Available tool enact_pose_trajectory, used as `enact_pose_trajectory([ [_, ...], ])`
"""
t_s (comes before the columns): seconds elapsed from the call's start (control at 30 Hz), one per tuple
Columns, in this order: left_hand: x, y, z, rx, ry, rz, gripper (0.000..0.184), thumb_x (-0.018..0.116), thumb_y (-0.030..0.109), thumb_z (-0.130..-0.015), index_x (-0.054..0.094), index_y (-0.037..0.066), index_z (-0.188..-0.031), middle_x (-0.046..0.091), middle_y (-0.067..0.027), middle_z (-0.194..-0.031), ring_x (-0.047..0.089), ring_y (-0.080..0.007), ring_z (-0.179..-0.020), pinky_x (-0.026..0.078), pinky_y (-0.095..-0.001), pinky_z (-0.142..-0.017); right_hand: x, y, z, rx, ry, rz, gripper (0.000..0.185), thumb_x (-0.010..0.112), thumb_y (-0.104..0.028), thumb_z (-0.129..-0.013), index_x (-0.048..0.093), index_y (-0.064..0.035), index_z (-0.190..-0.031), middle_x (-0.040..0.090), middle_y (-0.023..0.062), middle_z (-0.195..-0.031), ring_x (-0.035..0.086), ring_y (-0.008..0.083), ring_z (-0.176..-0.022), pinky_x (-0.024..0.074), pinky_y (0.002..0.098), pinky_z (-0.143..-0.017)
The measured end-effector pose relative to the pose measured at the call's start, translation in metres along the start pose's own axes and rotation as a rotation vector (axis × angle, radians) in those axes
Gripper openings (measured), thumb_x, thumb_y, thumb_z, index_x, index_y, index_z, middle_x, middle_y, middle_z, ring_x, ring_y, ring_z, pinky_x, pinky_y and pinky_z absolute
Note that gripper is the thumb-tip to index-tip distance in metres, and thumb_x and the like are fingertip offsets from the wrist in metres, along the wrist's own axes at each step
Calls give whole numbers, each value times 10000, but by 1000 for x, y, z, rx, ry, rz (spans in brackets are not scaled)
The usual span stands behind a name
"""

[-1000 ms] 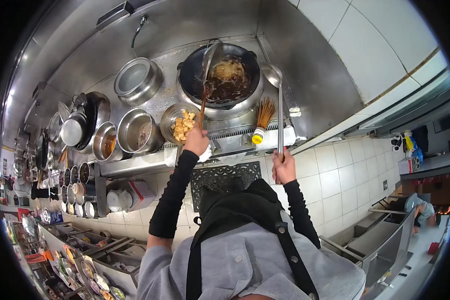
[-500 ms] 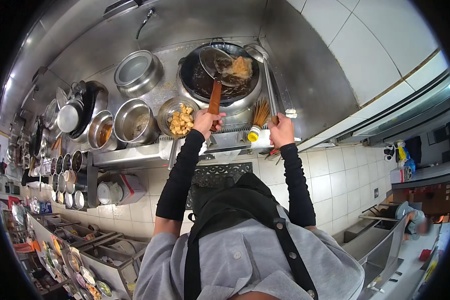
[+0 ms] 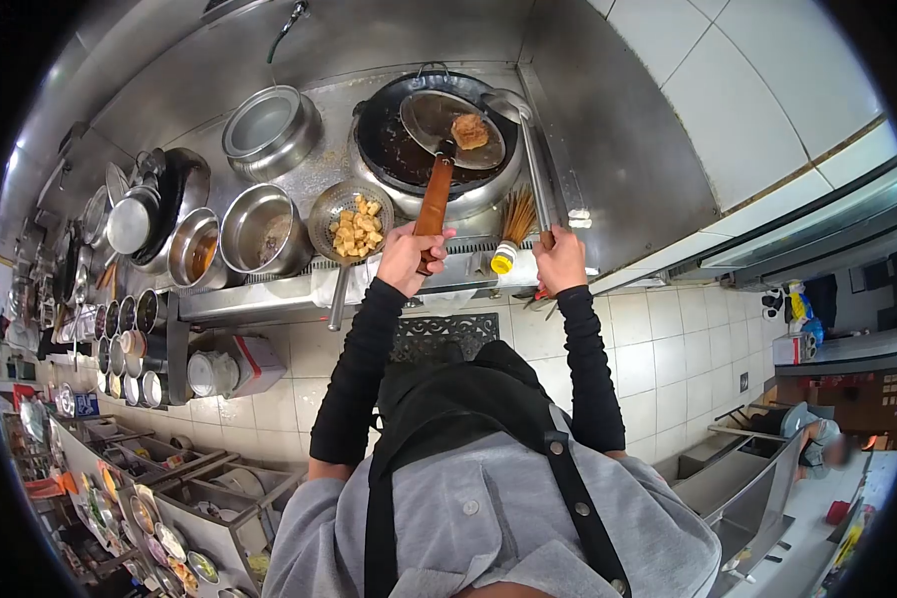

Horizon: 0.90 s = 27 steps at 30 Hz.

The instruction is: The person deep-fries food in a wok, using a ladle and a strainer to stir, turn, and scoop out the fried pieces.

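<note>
My left hand is closed around the wooden handle of a flat round skimmer. On the skimmer's right part rests a browned piece of fried food, above the dark oil in the wok. My right hand grips the handle end of a steel ladle, whose bowl lies by the wok's right rim. Between my hands is a bamboo brush beside a yellow-capped container. Left of the wok, a perforated strainer holds golden cubes.
Steel pots and a lidded pot stand on the stove's left. A tap juts from the back wall. Seasoning containers line the left. A person is far off to the right.
The skimmer has come up out of the bubbling oil, carrying the fried piece. My left hand has shifted slightly. My right hand still grips the ladle in about the same place.
</note>
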<state>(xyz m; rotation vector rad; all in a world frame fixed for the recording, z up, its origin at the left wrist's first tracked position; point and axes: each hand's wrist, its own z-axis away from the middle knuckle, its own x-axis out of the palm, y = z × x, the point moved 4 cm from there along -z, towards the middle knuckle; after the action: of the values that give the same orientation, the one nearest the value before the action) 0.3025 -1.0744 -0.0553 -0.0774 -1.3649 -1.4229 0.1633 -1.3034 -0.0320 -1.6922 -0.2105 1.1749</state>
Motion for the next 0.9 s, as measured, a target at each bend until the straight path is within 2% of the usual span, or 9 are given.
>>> enact_pose_trajectory([
  [0.13, 13, 4, 23, 52, 78, -32, 300, 521, -100, -887, 515, -25, -1178, 634, -116, -1081, 480, -95, -661, 369, -250, -501, -5, -2, 7, -215, 82, 115, 179, 597, -73, -849, 601, 97, -904, 635, 229, -627, 660, 314, -471, 533, 419, -406],
  [0.4, 20, 12, 56, 185, 160, -234, 219, 525, -76, -884, 533, -18, -1096, 647, -97, -924, 468, -92, -633, 360, -257, -440, 23, -16, -1, 82, -115, -434, 141, 632, -75, -898, 604, 59, -862, 616, 124, -623, 622, 201, -459, 456, 362, -360],
  [0.43, 18, 8, 58, 176, 149, -308, 266, 521, -49, -906, 539, 11, -1164, 634, -60, -1038, 500, -66, -682, 373, -233, -449, 32, -8, -11, 72, -126, -548, 141, 634, -73, -907, 602, 51, -849, 602, 99, -616, 604, 184, -448, 441, 348, -353],
  [0.57, 10, -6, 65, 720, 326, -1157, 447, 520, -45, -830, 545, -31, -1276, 715, -151, -969, 684, -264, -808, 539, -368, -734, 58, -48, -29, 282, -208, -1007, 147, 656, -69, -897, 585, 27, -812, 558, 70, -674, 537, 150, -490, 420, 297, -416],
  [0.67, 2, 5, 65, 652, 390, -1230, 570, 501, -77, -786, 524, -41, -1354, 696, -228, -949, 667, -440, -925, 517, -441, -877, 71, -59, -36, 401, -340, -1329, 123, 652, -63, -904, 586, 31, -859, 571, 77, -717, 520, 146, -519, 408, 277, -436],
  [0.7, -3, 11, 62, 707, 389, -1332, 526, 515, -73, -795, 542, -42, -1319, 697, -195, -929, 685, -359, -835, 544, -413, -746, 76, -55, -37, 425, -369, -1358, 98, 633, -51, -919, 589, 36, -919, 571, 70, -747, 496, 127, -529, 391, 254, -442],
  [0.8, -21, 10, 58, 235, 335, -660, 338, 513, -76, -837, 586, -52, -1165, 565, -32, -696, 525, -129, -605, 402, -281, -500, 86, -30, -45, 496, -567, -1624, 98, 621, -45, -927, 589, 46, -946, 563, 65, -752, 489, 111, -530, 386, 238, -445],
  [0.83, -18, 9, 58, 271, 306, -481, 257, 506, -90, -864, 586, -43, -1103, 449, 28, -700, 399, -47, -582, 268, -206, -456, 89, -21, -45, 514, -575, -1625, 123, 616, -50, -937, 588, 56, -992, 557, 60, -764, 484, 101, -537, 383, 225, -450],
  [0.9, -23, 7, 58, 228, 272, -287, 275, 504, -99, -865, 584, -42, -1122, 531, -16, -784, 417, -63, -589, 290, -212, -459, 93, -13, -42, 502, -561, -1592, 145, 617, -56, -940, 584, 59, -1021, 559, 61, -771, 484, 102, -541, 387, 226, -451],
])
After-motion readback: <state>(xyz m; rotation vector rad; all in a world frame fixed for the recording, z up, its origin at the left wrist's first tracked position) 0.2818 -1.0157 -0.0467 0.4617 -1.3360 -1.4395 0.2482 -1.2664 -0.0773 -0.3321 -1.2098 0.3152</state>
